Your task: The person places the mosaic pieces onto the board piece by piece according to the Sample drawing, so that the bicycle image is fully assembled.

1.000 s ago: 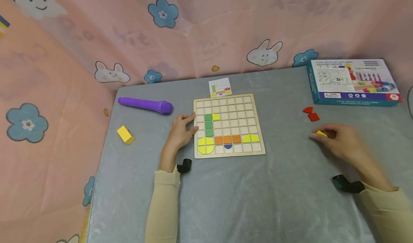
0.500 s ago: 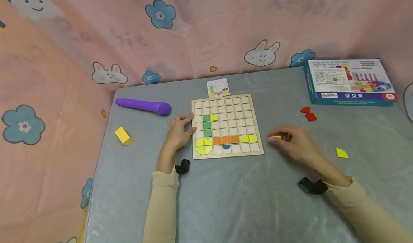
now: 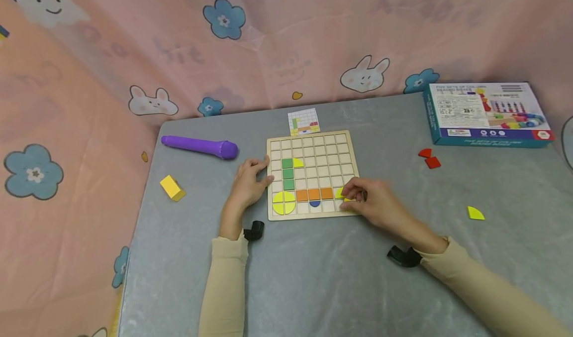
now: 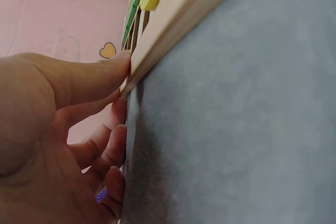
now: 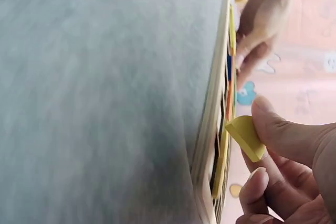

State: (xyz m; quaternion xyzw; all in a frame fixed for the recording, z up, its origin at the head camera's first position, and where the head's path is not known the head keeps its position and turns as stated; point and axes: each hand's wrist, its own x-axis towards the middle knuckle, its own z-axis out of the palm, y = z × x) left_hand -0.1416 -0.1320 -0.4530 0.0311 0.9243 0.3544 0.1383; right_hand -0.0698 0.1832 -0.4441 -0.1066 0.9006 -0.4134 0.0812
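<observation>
The wooden grid board [image 3: 321, 150] lies on the table, carrying green squares [image 3: 288, 173], orange squares [image 3: 314, 193], yellow quarter circles [image 3: 284, 202] and a blue half circle [image 3: 315, 203]. At its left edge, the thumb and index finger of my left hand [image 3: 245, 183] touch the wood without wrapping round it. Over the board's lower right corner, my right hand [image 3: 380, 203] pinches a yellow quarter-circle piece [image 5: 247, 137] between thumb and fingers. In the right wrist view the piece is tilted beside the board. The right fingers partly hide the yellow pieces beneath them.
A pattern card [image 3: 304, 121] lies behind the board. To the left are a purple microphone [image 3: 200, 147] and a yellow block [image 3: 172, 187]. Two red pieces [image 3: 432, 163], another yellow quarter circle [image 3: 475, 213] and a flat box [image 3: 489, 113] lie to the right.
My right hand has moved left from the right side of the table to the board, carrying a yellow quarter circle. Another yellow one stayed behind. My left hand keeps its place.
</observation>
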